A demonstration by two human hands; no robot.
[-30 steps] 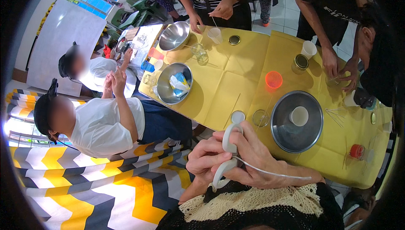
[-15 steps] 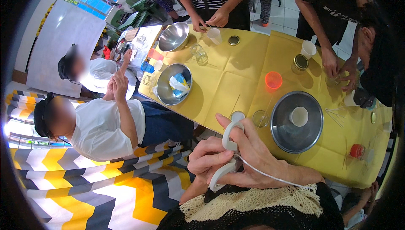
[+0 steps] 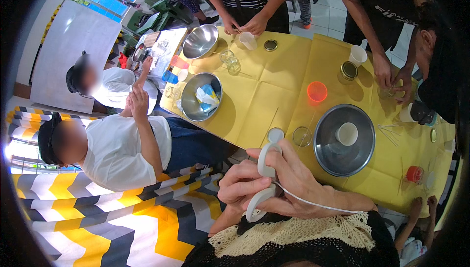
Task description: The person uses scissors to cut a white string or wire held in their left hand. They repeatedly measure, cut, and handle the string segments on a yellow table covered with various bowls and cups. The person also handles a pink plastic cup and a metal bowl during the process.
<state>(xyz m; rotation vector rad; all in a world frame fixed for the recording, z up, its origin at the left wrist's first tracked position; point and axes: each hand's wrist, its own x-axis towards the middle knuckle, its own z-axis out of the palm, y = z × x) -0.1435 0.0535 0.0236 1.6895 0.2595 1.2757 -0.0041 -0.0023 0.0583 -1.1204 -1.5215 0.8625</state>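
Close to my chest, both hands are brought together. My right hand [image 3: 308,183] is closed round a pair of scissors with white handles [image 3: 267,160], its fingers running through the loops. The blades are hidden. My left hand [image 3: 240,183] presses in beside the handles, its fingers pinched where a thin white cord [image 3: 313,203] comes out. That cord runs over my right hand toward the wrist. A clear glass jar [image 3: 302,136] and a small pale disc-shaped lid [image 3: 275,135] lie on the table just beyond my hands.
A yellow-covered table [image 3: 269,90] holds a metal bowl [image 3: 325,159] with a white cup [image 3: 346,134] inside, an orange cup [image 3: 317,91], a bowl with a blue packet [image 3: 206,99], several sticks [image 3: 388,134] and jars. Co-workers stand around it. A chevron curtain [image 3: 122,218] hangs at left.
A fingertip of my right hand that stuck up above the upper handle has curled down. The handle loops sit slightly closer together. At lower right, another person's hands have come up beside the table.
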